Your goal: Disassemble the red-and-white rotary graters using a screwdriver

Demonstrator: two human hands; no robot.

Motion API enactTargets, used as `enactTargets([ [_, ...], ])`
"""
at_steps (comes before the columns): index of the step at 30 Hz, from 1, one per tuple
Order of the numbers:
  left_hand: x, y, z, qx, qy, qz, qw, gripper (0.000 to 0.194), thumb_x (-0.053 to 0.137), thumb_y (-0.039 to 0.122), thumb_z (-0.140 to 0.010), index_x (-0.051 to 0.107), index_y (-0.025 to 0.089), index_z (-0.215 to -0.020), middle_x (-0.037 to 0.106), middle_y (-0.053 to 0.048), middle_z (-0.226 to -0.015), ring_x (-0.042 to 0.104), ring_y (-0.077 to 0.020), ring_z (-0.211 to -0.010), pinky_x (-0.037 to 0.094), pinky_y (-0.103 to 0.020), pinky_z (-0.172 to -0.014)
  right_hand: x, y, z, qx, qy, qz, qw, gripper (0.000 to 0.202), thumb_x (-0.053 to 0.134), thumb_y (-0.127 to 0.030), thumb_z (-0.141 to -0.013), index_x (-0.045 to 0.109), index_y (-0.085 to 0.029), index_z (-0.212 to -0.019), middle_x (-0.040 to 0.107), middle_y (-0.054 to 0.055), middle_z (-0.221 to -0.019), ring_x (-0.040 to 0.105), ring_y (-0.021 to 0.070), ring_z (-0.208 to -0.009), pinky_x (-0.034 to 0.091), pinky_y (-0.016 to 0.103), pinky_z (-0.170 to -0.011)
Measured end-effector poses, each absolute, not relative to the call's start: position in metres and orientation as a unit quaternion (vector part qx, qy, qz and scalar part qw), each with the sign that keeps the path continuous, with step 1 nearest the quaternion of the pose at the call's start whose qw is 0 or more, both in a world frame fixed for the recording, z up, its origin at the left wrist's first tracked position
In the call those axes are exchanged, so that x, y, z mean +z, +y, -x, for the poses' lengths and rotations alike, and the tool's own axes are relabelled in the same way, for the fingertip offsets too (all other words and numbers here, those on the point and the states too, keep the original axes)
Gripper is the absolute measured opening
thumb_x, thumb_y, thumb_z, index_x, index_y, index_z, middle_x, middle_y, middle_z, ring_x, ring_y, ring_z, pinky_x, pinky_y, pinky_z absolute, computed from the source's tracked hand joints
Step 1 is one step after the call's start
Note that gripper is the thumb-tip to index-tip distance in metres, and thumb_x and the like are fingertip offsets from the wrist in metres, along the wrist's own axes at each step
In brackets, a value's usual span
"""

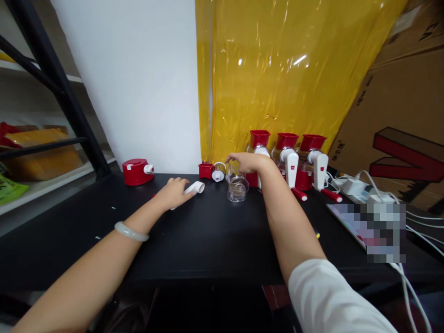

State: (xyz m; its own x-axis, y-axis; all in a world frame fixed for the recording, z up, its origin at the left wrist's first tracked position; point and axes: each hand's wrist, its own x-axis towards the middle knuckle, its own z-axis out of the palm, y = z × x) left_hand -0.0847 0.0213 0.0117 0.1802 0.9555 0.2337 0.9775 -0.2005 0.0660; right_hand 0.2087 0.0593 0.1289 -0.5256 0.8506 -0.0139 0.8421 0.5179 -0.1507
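My left hand [172,193] is curled over a white crank handle [196,187] low on the black table, with a bit of red showing at its other end. Further right, my right hand [245,162] grips the top of a clear plastic grinder housing [237,189] from above. A small red square hopper [206,170] and a metal grating drum with a white end [218,172] sit between the two hands. A round red base [138,172] with a white knob stands left of my left hand.
Several assembled red-and-white rotary graters [290,162] line the back right, partly behind my right forearm. White chargers and cables [357,186] and a tablet [347,224] lie at the right. Yellow film [294,69], a cardboard box [398,115] and shelving [65,101] surround the table [208,249].
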Motion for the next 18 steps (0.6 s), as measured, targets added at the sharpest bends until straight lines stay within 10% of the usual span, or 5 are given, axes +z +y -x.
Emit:
enactTargets([
  [18,0.020,-0.001,0.057,-0.112,-0.651,0.749,0.039,0.032,0.053,0.034,-0.085,0.064,0.021,-0.112,0.073,-0.010,-0.109,0.068,-0.0280,-0.099,0.050,-0.033,-0.078,0.103,0.076,-0.197,-0.043,-0.830,0.545,0.112,0.062,0.051,-0.002,-0.085,0.046,-0.017,-0.145,0.049,0.020,-0.145,0.048,0.0290,-0.135,0.042,0.038,-0.104],
])
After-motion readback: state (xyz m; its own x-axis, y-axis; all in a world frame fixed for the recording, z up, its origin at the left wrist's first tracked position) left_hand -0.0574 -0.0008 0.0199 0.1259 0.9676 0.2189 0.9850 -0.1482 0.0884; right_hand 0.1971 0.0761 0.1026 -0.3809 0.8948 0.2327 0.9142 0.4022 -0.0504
